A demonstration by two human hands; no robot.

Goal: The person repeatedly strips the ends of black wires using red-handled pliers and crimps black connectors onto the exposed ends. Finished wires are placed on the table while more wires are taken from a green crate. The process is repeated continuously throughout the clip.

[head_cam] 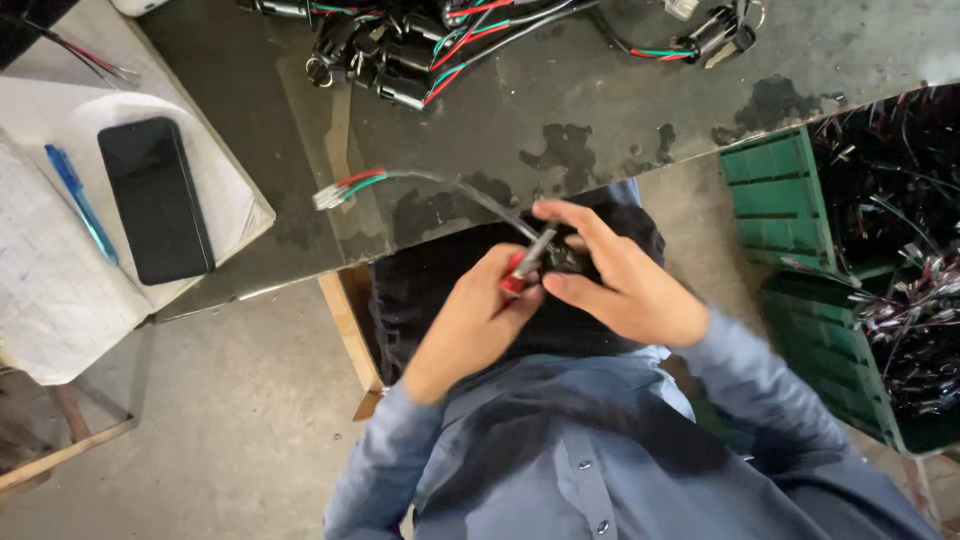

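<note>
My left hand (470, 325) grips a red-handled screwdriver (527, 262), its metal shaft pointing up and right into a small black switch part (566, 258). My right hand (620, 285) is closed around that black part from the right, fingers curled over its top. A thin cable (440, 185) runs from the part up and left over the table edge, ending in a white connector (328, 196) with red and green wires. Both hands work above my lap, just below the dark table's edge.
A pile of black switches with coloured wires (420, 50) lies at the table's far side. A black phone (155, 200) and a blue pen (80, 200) rest on an open notebook (40, 290) at the left. Green crates (800, 220) full of wired parts stand at the right.
</note>
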